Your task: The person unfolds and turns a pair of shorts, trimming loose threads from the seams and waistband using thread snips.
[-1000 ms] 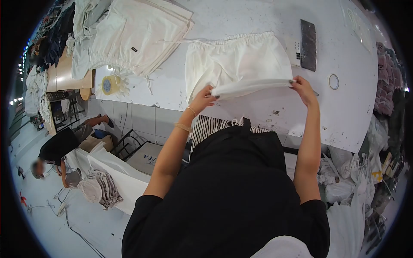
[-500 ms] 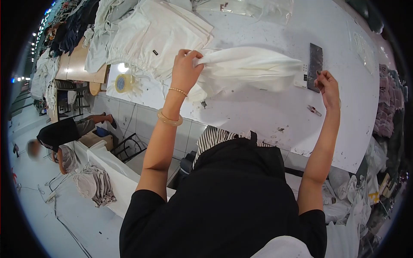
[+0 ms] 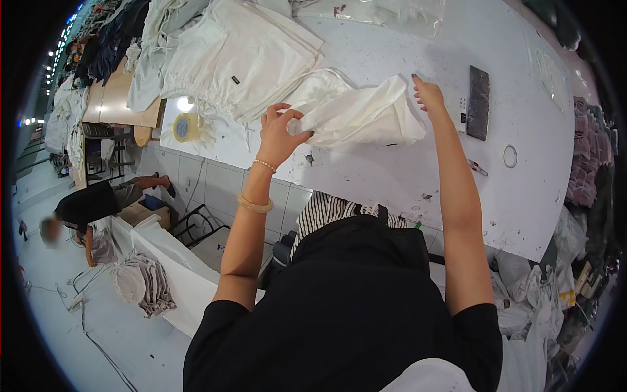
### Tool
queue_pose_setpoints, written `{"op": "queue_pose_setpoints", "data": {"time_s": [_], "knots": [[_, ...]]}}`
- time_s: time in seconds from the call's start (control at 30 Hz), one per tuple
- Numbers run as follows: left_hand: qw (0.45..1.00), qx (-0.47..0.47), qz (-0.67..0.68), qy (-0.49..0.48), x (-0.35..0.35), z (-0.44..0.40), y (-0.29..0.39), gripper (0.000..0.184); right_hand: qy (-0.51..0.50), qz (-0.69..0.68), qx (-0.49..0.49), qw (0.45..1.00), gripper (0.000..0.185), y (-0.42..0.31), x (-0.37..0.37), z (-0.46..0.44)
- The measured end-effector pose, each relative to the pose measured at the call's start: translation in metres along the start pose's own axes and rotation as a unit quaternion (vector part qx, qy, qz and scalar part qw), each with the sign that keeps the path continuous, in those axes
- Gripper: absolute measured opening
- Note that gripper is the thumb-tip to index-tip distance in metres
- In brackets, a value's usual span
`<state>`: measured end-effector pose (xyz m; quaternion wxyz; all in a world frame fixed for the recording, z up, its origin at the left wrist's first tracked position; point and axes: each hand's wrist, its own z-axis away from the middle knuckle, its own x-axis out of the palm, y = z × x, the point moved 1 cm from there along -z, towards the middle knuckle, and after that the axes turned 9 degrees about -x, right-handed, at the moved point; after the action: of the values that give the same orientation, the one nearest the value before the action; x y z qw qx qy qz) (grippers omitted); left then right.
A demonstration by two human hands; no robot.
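A white garment [image 3: 366, 117] lies bunched and partly turned over on the white table, a small dark label near its front edge. The fingers of my left hand [image 3: 281, 134] are closed on its left end. Beyond the garment's right end is my right hand [image 3: 428, 95], raised over the table with its fingers curled; whether it holds anything is too small to tell. A stack of white garments [image 3: 241, 55] with a dark label lies behind my left hand.
A tape roll [image 3: 186, 127] sits near the table's left edge. To the right are a dark flat strip [image 3: 478, 101], a small snipper [image 3: 477, 168] and a ring-shaped roll [image 3: 510, 156]. Clear plastic bags [image 3: 418, 16] lie at the back. Another person [image 3: 88, 206] bends over fabric at the far left.
The garment has come down from a blurred, lifted sweep and lies bunched. My left hand has moved slightly nearer me; my right hand has moved left and away. The ring-shaped roll shows again.
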<state>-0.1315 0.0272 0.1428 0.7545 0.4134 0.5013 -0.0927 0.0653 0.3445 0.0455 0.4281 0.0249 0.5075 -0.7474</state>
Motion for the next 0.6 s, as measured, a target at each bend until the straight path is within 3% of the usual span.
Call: {"op": "queue_pose_setpoints", "data": {"time_s": [0.1, 0.2, 0.27, 0.3, 0.33, 0.43, 0.5, 0.6], "knots": [[0.993, 0.026, -0.041, 0.103, -0.006, 0.009, -0.002, 0.031, -0.071, -0.039, 0.104, 0.991, 0.033, -0.019, 0.016, -0.009], [0.988, -0.104, 0.075, -0.082, -0.015, 0.014, -0.018, 0.026, -0.097, -0.217, 0.093, 0.967, 0.025, -0.004, 0.024, -0.036], [0.946, -0.187, 0.193, -0.18, -0.021, 0.018, -0.027, 0.022, -0.141, -0.336, 0.058, 0.929, 0.014, -0.017, 0.008, -0.025], [0.914, -0.225, 0.251, -0.226, -0.024, 0.021, -0.032, 0.02, -0.209, -0.38, 0.019, 0.901, 0.011, -0.018, -0.007, -0.023], [0.927, -0.191, 0.261, -0.19, -0.027, 0.024, -0.036, 0.017, -0.275, -0.423, -0.018, 0.864, 0.008, -0.018, -0.021, -0.017], [0.952, -0.076, 0.284, -0.089, -0.024, 0.029, -0.042, 0.011, -0.217, -0.373, -0.033, 0.902, 0.006, -0.036, -0.055, 0.027], [0.922, -0.034, 0.379, -0.075, -0.023, 0.023, -0.037, 0.01, -0.177, -0.296, -0.074, 0.936, 0.008, -0.039, -0.071, 0.05], [0.887, -0.038, 0.454, -0.073, -0.023, 0.014, -0.013, 0.009, -0.089, 0.031, -0.198, 0.976, 0.013, -0.061, -0.068, 0.089]]}}
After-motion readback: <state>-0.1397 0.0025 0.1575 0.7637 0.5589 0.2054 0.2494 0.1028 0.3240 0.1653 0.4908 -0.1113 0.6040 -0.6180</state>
